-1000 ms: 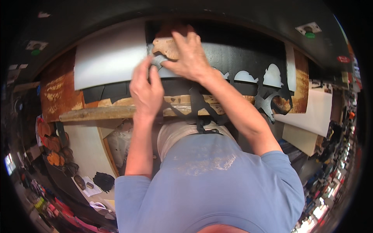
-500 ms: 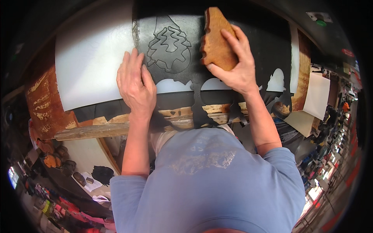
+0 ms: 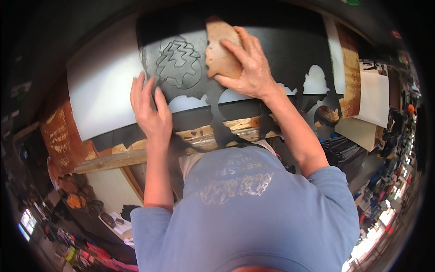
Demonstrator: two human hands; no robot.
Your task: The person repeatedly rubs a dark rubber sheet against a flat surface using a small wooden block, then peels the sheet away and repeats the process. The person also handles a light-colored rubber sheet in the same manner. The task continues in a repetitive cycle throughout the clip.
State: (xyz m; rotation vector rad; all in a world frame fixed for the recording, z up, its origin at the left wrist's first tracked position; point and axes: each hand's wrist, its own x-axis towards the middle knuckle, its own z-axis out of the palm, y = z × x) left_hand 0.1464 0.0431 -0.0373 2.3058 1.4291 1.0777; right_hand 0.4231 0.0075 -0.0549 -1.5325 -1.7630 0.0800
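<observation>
My right hand [image 3: 250,68] grips a flat brown wooden-looking block [image 3: 222,54] with a notched left edge, thumb at its near end and fingers over its top and right side. The block is over a black leather-like sheet [image 3: 290,59]; whether it touches the sheet I cannot tell. Just left of it, a zigzag cut outline [image 3: 179,63] shows in the sheet. My left hand [image 3: 152,109] is open and holds nothing, its fingers apart beside the sheet's left edge, partly over a white board [image 3: 104,86].
Cut-out gaps run along the sheet's near side, with ragged strips [image 3: 219,129] hanging over a worn wooden beam [image 3: 113,158] in front of my body. Rusty brown panels [image 3: 59,131] flank the white board. Pale panels [image 3: 374,97] stand at the right. Assorted items lie lower left.
The view has shifted a little. My right hand has brought the block left, closer to the zigzag outline, and the block has tilted. My left hand's fingers have spread.
</observation>
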